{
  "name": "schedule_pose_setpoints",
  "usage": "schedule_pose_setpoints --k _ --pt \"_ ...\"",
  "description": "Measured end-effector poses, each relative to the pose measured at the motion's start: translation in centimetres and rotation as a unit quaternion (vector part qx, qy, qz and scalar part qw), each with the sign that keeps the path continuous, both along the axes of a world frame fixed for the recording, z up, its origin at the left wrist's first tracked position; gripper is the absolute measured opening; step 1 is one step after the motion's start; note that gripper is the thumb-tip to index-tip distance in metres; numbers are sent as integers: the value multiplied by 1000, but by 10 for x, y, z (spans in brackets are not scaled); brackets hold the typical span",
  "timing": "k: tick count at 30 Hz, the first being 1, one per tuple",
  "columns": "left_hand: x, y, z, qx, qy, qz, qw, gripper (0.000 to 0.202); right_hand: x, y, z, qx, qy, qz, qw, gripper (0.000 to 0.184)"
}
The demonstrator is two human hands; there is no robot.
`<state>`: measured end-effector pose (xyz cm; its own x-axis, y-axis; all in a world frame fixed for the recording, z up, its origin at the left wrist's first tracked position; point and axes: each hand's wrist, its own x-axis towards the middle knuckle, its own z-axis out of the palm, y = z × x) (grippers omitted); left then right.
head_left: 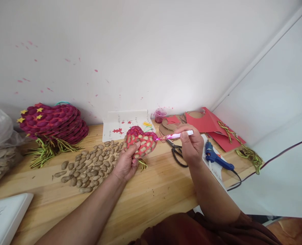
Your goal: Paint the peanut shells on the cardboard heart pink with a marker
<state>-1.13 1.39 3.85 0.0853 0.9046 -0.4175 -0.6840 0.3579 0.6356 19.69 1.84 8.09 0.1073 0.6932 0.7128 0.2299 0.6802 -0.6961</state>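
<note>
My left hand point(127, 162) is closed on a red heart-shaped craft piece point(142, 147) covered with peanuts, holding it up over the table. Along its upper edge the peanuts are painted magenta; lower down they keep their natural tan. A green yarn tassel point(142, 164) hangs from its bottom. In my right hand point(191, 146) the fingers close round a white-handled paintbrush point(179, 135). Its paint-covered tip meets the heart's right edge, by the magenta peanuts. Loose peanuts point(92, 165) lie spread on the table left of my left hand.
Finished-looking magenta hearts point(61, 122) are stacked at left, beside a plastic bag point(0, 146). Behind stand a paper sheet point(112, 122) and a paint cup point(160, 116). Scissors point(177, 151), a blue glue gun point(216, 158) with its cord, and red cardboard point(202, 120) lie at right. A white device point(10, 214) sits front left.
</note>
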Motion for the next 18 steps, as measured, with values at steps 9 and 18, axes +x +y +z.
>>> schedule_pose_setpoints --k 9,18 --pt "0 0 1 3 -9 -1 1000 53 0 2 0 0 14 -2 1000 22" --pt "-1 0 1 4 -7 -2 1000 50 1 1 -1 -5 15 -15 1000 22"
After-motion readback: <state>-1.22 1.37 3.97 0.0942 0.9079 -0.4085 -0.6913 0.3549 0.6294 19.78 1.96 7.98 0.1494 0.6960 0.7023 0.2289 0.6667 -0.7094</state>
